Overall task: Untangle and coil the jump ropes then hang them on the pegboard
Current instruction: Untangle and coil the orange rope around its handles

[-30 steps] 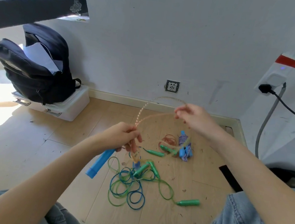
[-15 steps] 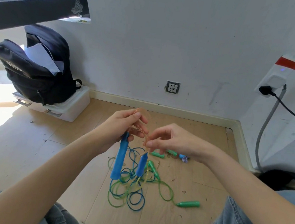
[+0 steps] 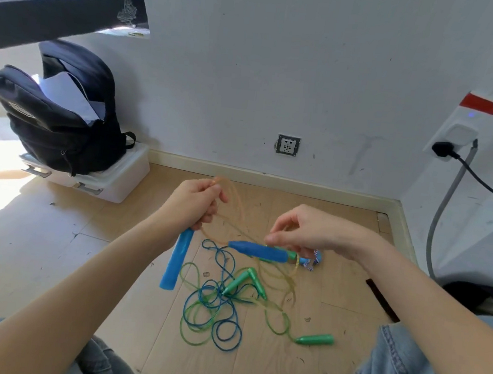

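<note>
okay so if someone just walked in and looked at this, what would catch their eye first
Probably the two hands raised mid-frame: the left hand grips loops of a clear orange rope with a blue handle hanging below it, and the right hand pinches by the second blue handle. Beneath them, a blue-and-green rope tangle sprawls on the wooden floor.

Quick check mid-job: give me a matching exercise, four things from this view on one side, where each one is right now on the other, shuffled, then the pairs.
Things:
1. left hand
2. right hand
3. backpack
4. green handle

Places:
A. on the white bin by the wall
B. alone on the floor near the right knee
C. holding clear rope loops, one blue handle hanging below
D. pinching the rope at the level blue handle

Pairs: 1-C, 2-D, 3-A, 4-B
</note>
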A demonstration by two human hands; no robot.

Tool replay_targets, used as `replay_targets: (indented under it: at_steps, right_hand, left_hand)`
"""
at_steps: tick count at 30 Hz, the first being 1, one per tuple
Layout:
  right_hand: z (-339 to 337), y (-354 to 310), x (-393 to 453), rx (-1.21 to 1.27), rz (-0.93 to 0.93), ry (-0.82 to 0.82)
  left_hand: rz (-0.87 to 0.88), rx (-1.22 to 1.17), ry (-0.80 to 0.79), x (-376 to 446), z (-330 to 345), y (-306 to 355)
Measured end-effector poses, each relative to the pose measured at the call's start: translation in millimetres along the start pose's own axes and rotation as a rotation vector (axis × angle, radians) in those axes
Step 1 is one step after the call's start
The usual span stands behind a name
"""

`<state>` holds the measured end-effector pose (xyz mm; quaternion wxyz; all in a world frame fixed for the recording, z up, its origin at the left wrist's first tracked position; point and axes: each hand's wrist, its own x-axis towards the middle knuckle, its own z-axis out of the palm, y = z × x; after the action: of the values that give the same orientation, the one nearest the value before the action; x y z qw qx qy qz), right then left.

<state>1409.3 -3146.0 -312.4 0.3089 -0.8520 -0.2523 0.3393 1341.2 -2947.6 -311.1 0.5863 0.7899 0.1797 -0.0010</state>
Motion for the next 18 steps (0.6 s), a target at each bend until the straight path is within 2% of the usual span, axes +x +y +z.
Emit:
replay_targets:
  at_steps: [2,4,6,8,10,13,16,18]
  right_hand:
    - [-2,7,4,-0.285,0.004,0.112]
    - [-3,13,8,-0.436,-0.006,0.309]
    - [-6,18,8,-0.545,0.04,0.421]
    - [-7,22,8,-0.588,0.093,0.381]
    - [-3,23,7,-0.592,0.098,0.265]
    - [6,17,7,-0.597,0.014,0.152]
    - [15,3,6,-0.295,-0.162,0.144]
    - [23,-7,3,-0.011,-0.207,-0.054]
  left_hand:
    - [-0.042,-0.041,0.026,2,-7,-1]
    - [-0.08,-0.049,-0.021,1,-10,-2]
    - [-0.109,-0.036,-0.053,1,-11,-2]
    - [-0.124,-0.026,-0.061,1,-15,-1]
    - [-0.127,-0.001,-0.106,1,-18,-1]
    - [-0.129,-0.043,-0.27,-4,-13,-1]
    - [-0.124,-0.312,-0.382,-6,0,2]
    - [-0.143,-0.503,-0.368,-5,5,5]
